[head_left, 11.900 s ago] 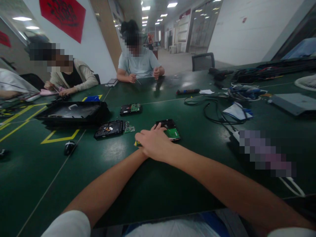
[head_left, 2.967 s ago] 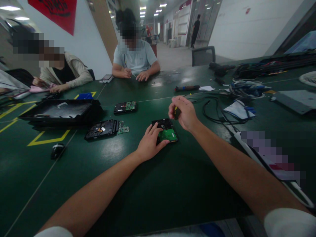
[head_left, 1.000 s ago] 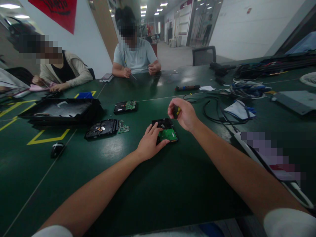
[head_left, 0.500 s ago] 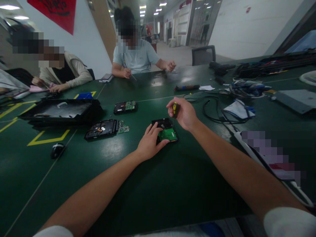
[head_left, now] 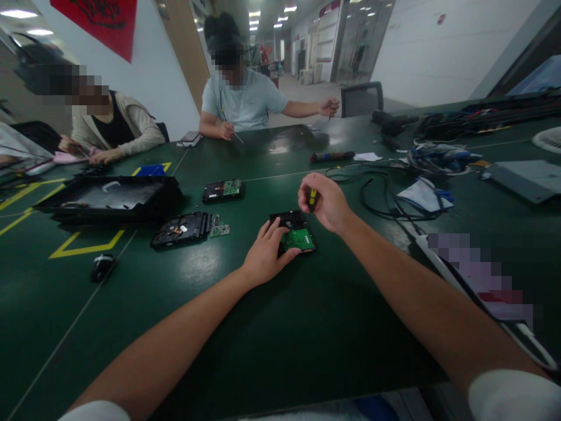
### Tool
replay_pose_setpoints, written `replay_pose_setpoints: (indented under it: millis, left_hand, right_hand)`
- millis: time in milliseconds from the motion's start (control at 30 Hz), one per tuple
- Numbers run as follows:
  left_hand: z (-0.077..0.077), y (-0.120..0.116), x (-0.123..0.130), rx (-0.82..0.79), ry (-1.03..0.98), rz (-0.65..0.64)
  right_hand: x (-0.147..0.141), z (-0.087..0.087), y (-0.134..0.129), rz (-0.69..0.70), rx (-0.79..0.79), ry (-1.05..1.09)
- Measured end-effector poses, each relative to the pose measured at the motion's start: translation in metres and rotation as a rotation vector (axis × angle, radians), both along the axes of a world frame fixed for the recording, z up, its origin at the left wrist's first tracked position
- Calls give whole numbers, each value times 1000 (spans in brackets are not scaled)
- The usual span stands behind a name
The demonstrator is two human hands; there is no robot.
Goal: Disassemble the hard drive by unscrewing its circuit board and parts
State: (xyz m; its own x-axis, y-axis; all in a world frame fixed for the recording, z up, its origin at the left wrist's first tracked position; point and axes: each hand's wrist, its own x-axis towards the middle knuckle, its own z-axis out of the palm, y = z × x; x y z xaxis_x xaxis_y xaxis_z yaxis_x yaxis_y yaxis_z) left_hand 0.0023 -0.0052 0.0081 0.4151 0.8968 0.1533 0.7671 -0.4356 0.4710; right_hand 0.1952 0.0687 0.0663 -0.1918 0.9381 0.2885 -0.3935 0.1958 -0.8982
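Observation:
A black hard drive (head_left: 292,220) with a green circuit board (head_left: 300,239) facing up lies on the green table. My left hand (head_left: 269,251) grips it from the left, thumb along the near edge and fingers across the far side. Just above the drive's right end, my right hand (head_left: 326,202) is closed around a screwdriver (head_left: 312,199) with a yellow and black handle. Its shaft and tip are too dark to make out against the drive. To the left lie a second hard drive (head_left: 222,190) and a black drive body (head_left: 182,230) with a loose circuit board (head_left: 218,226) beside it.
Black trays (head_left: 109,199) are stacked at the left, with a mouse (head_left: 102,267) nearer me. Cables (head_left: 377,193), a crumpled white packet (head_left: 423,194) and a grey metal box (head_left: 526,178) lie to the right. Two people sit across the table, one holding a thin tool.
My right hand has shifted slightly to the right, with the screwdriver turned a little. My left hand and the drive stay put. The person opposite has moved one hand outward to the right.

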Motion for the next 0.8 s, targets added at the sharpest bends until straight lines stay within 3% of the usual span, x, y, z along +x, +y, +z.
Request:
replay_pose_setpoints:
  millis: [800]
  left_hand:
    - [-8,4,-4,23,-26,5]
  right_hand:
    - [-1,1,1,-14,-4,1]
